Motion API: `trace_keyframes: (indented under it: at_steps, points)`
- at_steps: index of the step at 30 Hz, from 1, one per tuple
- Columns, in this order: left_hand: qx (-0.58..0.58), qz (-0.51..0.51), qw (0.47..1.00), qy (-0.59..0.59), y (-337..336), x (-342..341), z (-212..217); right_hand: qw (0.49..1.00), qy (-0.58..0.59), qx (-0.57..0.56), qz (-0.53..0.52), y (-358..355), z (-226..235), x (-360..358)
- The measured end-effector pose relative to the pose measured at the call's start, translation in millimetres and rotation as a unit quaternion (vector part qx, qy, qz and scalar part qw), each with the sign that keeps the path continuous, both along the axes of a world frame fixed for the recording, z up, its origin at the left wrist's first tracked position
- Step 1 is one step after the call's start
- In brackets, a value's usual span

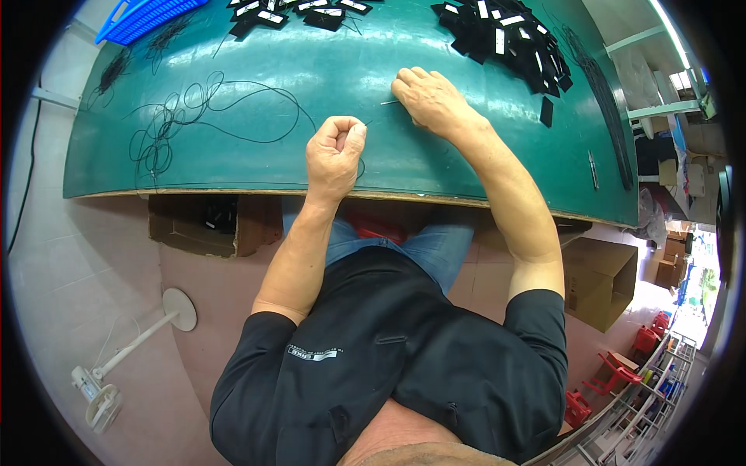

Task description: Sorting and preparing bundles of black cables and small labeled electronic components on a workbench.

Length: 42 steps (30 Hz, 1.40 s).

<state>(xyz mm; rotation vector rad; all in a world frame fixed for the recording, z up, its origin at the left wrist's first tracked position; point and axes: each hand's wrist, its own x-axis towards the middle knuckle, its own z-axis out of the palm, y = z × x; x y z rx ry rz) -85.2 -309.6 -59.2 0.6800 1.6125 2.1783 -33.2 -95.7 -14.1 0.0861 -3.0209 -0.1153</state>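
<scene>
My left hand (332, 161) is closed in a fist near the front edge of the table, with a thin black cord (291, 138) pinched in it. A short end of the cord pokes out past the thumb, and more hangs below the fist. Farther forward and to the right, my right hand (432, 99) is curled palm down over the table. From under its fingers sticks the tip of a thin metal tool (388, 102); the rest of that tool is hidden by the hand. Loose loops of the cord lie on the table to the left.
Two heaps of black flat pieces with white labels, one far centre (299, 12) and one far right (505, 35), lie on the green table (233, 167). A blue basket (144, 19) stands far left. Tweezers-like metal tool (593, 169) and a cord bundle (610, 116) lie right.
</scene>
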Motion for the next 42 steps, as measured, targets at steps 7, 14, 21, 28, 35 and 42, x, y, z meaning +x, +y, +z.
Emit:
trace_keyframes:
  at_steps: [7,14,21,28,35,42]
  points:
    - [0.0,0.0,1.0,-0.002,1,-1,-1,0.999,0.033,-0.031,-0.014,-10,-6,7]
    - [-0.016,-0.004,1.0,-0.012,0,0,0,0.999,0.038,-0.022,-0.008,-12,-8,7]
    - [-0.01,0.019,1.0,0.009,3,1,0,0.992,0.07,-0.09,-0.048,-15,-13,19]
    - [-0.007,0.017,1.0,0.011,3,2,-1,0.995,0.044,-0.079,-0.036,-14,-15,13]
    - [-0.01,0.019,1.0,0.006,2,2,1,0.965,0.081,-0.234,-0.089,-20,-10,24]
    - [-0.012,0.013,1.0,0.007,6,7,4,0.722,0.067,-0.68,-0.11,-43,-19,50]
